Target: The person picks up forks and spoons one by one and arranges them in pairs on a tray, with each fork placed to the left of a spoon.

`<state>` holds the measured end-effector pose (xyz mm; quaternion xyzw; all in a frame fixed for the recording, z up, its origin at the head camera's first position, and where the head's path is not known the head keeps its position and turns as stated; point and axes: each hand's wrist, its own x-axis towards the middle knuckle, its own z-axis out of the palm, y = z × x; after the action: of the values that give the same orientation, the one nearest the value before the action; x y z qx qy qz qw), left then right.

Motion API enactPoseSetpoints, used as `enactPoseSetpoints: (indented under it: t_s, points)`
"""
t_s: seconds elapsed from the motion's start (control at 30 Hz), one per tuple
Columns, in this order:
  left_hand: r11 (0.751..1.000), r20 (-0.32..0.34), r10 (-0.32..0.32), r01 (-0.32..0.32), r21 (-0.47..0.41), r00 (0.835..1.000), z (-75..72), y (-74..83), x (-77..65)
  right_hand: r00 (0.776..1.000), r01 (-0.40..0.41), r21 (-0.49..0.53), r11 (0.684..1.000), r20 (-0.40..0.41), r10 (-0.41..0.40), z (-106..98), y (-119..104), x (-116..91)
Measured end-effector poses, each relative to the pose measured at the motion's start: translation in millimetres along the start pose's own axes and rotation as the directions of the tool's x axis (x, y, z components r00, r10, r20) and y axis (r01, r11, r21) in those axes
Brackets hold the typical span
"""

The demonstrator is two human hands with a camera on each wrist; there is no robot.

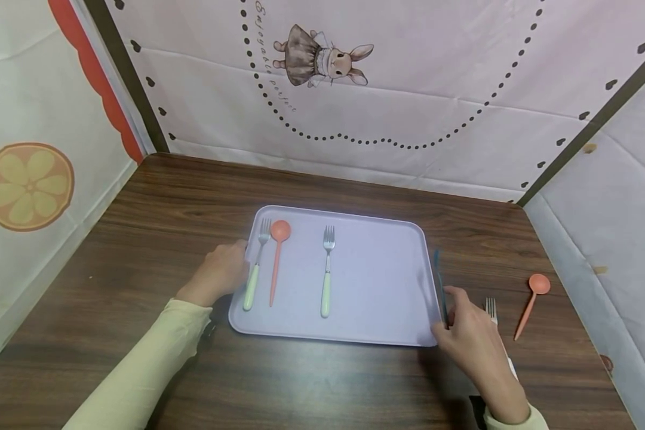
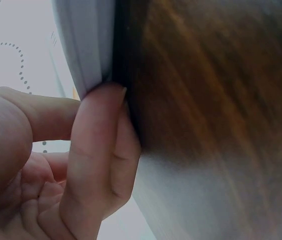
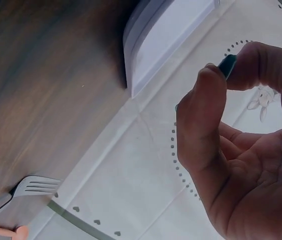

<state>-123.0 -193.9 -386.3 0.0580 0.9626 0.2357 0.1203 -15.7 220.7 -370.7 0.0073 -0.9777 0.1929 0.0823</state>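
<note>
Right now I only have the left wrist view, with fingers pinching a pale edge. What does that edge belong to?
Observer: It is the left side of a lavender tray, pinched by the left hand.
Operator: What's lying on it?
Observer: From left to right, a green-handled fork, an orange spoon and a second green-handled fork.
Operator: And the right hand, is it free?
Observer: No, the right hand pinches a thin teal item; I can't tell exactly what it is.
</note>
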Motion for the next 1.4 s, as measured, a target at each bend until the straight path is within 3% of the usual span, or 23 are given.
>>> enactPoseSetpoints:
  t_s: [0.4,0.87,1.4]
  points:
    - [1.0,0.014,0.028,-0.028,0.012,1.0,-2.2,-10.5,-8.3,0.999,-0.037,0.009,0.999,0.02,0.037,7,-24,-18]
    - [1.0,0.024,0.007,-0.007,0.008,1.0,-5.3,-7.0,-7.4,0.989,-0.075,0.018,0.997,0.133,0.072,6,-37,-8]
    - [1.0,0.017,0.012,-0.012,0.017,1.0,-6.4,-7.1,-6.9,0.985,-0.023,0.029,0.999,0.171,0.017,14,-49,-6]
